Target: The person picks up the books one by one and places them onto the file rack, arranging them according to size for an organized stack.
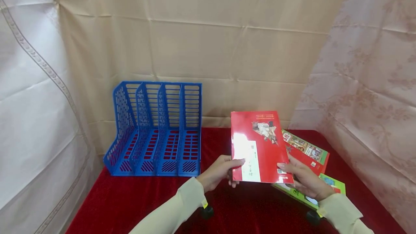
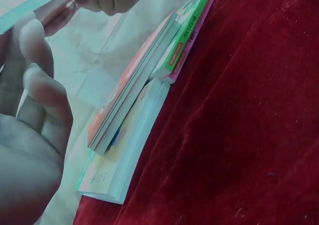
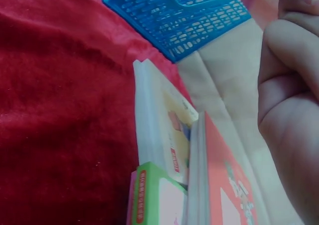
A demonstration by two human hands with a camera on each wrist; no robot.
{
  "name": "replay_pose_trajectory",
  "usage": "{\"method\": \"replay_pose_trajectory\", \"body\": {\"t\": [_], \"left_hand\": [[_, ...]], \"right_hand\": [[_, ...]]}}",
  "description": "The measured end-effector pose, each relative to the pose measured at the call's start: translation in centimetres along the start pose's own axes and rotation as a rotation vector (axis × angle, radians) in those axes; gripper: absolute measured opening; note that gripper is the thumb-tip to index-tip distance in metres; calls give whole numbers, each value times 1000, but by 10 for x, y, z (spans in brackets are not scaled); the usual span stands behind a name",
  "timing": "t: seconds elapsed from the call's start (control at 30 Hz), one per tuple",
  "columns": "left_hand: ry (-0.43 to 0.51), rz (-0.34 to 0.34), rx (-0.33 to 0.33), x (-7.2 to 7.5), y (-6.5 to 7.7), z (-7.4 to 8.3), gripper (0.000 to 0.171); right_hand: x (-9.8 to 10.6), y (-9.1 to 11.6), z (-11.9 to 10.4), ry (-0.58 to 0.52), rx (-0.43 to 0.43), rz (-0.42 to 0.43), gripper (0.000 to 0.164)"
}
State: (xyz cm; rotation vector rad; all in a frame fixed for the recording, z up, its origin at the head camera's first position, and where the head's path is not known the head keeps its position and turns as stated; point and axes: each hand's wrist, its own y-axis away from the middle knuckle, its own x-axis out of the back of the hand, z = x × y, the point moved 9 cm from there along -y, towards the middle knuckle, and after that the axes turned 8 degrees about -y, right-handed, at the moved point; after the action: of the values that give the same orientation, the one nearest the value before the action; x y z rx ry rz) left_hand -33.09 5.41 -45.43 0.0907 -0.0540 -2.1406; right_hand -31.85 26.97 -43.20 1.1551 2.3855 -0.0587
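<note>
A thin red book [image 1: 260, 151] with a white label and a small figure picture is raised over the table, tilted toward me in the head view. My left hand [image 1: 217, 172] grips its lower left edge, thumb on the cover. On its lower right corner, my right hand [image 1: 305, 178] pinches with the thumb on top and the fingers underneath. The left wrist view catches the book's pale edge [image 2: 37, 8] above my curled left fingers [image 2: 47, 93]. In the right wrist view only part of my right hand [image 3: 294, 75] shows; the book is out of that view.
A blue four-slot file rack [image 1: 156, 129] stands at the left. Behind and beneath the right hand lie a red book [image 1: 303, 160], a picture-covered book [image 1: 307, 147] and a green book [image 1: 339, 187], overlapping on the dark red cloth [image 1: 156, 205]. Beige curtain [image 1: 227, 53] hangs behind.
</note>
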Motion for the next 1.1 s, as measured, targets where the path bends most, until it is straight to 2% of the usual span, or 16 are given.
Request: {"method": "replay_pose_trajectory", "body": {"t": [0.1, 0.23, 0.3, 0.37, 0.53, 0.7, 0.8, 0.97, 1.1], "left_hand": [[39, -13, 18, -4, 1, -1, 43], [29, -23, 12, -7, 0, -1, 45], [-19, -15, -2, -7, -1, -1, 44], [-84, -5, -8, -6, -1, -1, 42], [-253, 16, -43, -1, -1, 4, 37], [-359, 42, -98, 8, 1, 14, 33], [-409, 70, -126, 13, 4, 20, 33], [-435, 144, -175, 23, 12, 30, 33], [-481, 206, -227, 40, 20, 35, 35]], "right_hand": [[4, -2, 7, 97, -50, 40, 35], [13, -2, 14, 209, -108, 111, 56], [17, -1, 16, 252, -118, 143, 67], [21, -1, 18, 302, -123, 167, 71], [29, -8, 22, 405, -121, 176, 57], [38, -19, 27, 317, -138, 122, 32], [45, -22, 23, 233, -107, 111, 22], [54, -21, 13, 107, -45, 116, 25], [56, -24, 16, 100, -67, 132, 27]]}}
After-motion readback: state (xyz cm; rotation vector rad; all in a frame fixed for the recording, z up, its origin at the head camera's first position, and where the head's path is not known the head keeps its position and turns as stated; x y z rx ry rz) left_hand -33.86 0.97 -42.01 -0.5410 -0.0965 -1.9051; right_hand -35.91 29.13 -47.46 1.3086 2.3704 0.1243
